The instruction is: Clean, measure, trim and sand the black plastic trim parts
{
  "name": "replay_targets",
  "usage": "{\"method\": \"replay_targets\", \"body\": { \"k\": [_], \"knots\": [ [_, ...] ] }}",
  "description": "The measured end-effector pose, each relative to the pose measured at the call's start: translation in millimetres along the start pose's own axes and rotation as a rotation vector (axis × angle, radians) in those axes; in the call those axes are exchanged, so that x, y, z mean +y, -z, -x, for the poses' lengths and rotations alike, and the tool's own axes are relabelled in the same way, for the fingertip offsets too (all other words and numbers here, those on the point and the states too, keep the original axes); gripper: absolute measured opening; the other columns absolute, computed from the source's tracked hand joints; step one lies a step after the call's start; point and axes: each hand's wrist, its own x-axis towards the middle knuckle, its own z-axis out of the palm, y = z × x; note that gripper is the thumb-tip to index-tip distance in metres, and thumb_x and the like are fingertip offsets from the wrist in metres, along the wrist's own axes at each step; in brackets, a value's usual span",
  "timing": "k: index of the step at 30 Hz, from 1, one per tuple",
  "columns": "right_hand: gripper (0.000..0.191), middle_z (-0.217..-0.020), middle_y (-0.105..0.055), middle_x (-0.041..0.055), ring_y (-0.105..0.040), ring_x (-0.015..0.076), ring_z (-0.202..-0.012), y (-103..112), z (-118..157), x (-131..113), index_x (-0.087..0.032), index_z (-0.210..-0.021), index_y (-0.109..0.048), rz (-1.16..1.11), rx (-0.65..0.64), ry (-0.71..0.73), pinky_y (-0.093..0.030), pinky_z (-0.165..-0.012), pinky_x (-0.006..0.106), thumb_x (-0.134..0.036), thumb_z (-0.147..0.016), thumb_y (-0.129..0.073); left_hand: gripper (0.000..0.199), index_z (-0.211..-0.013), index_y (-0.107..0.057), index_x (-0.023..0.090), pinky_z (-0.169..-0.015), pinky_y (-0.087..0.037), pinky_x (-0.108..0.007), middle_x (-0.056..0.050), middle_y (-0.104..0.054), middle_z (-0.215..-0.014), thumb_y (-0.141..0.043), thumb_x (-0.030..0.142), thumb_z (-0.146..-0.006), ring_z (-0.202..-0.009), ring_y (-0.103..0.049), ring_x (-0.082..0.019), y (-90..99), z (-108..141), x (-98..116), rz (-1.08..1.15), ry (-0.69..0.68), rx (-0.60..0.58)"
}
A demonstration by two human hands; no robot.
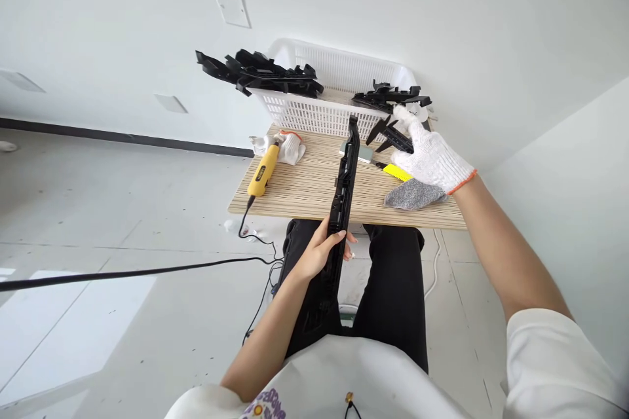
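Note:
My left hand (322, 249), bare, is wrapped round a long black plastic part (345, 190), which stands nearly upright over my lap and the table edge. In a white glove with an orange cuff, my right hand (425, 150) grips a black caliper (397, 139) at the right of the table, its jaws pointing left. Close by that hand lie a yellow-bladed tool (397, 173) and a grey cloth (414, 195). A pale grey flat object (365, 154) is partly hidden behind the long part.
A white basket (314, 114) behind the wooden table (304, 177) holds black parts (265, 72) that stick out at its left and more at its right. A yellow corded tool (264, 170) rests on the left, by a white glove (291, 148). Its cable runs to the floor.

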Motion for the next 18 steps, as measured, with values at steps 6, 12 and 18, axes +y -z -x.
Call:
{"method": "replay_targets", "body": {
  "k": [6,12,18],
  "knots": [
    [0.09,-0.155,-0.044,0.0071,-0.058,0.0293,-0.127,11.6,-20.9,-18.7,-0.028,-0.159,-0.017,0.071,0.071,0.122,-0.048,-0.108,0.05,-0.018,-0.077,-0.055,0.026,-0.115,-0.051,0.018,-0.05,-0.05,-0.027,-0.001,-0.068,-0.081,-0.06,0.029,-0.093,-0.05,-0.06,-0.012,4.1,4.7,1.2,0.036,-0.03,-0.078],
    [0.073,-0.149,-0.051,0.0074,-0.061,0.0299,-0.121,23.9,-33.0,-34.1,-0.029,-0.149,-0.035,0.119,0.027,0.11,-0.051,-0.101,0.05,-0.021,-0.08,-0.055,0.029,-0.117,-0.052,0.016,-0.05,-0.046,-0.026,-0.002,-0.069,-0.077,-0.06,0.029,-0.092,-0.046,-0.056,-0.011,7.3,8.8,2.4,0.042,-0.054,-0.142],
    [0.065,-0.151,-0.048,0.0057,-0.06,0.0307,-0.119,26.3,-37.4,-39.0,-0.029,-0.141,-0.043,0.136,-0.058,0.12,-0.049,-0.099,0.049,-0.024,-0.078,-0.059,0.028,-0.118,-0.052,0.016,-0.052,-0.045,-0.026,-0.001,-0.069,-0.076,-0.059,0.027,-0.093,-0.047,-0.057,-0.011,10.4,11.1,1.5,0.044,-0.038,-0.162]
  ]
}}
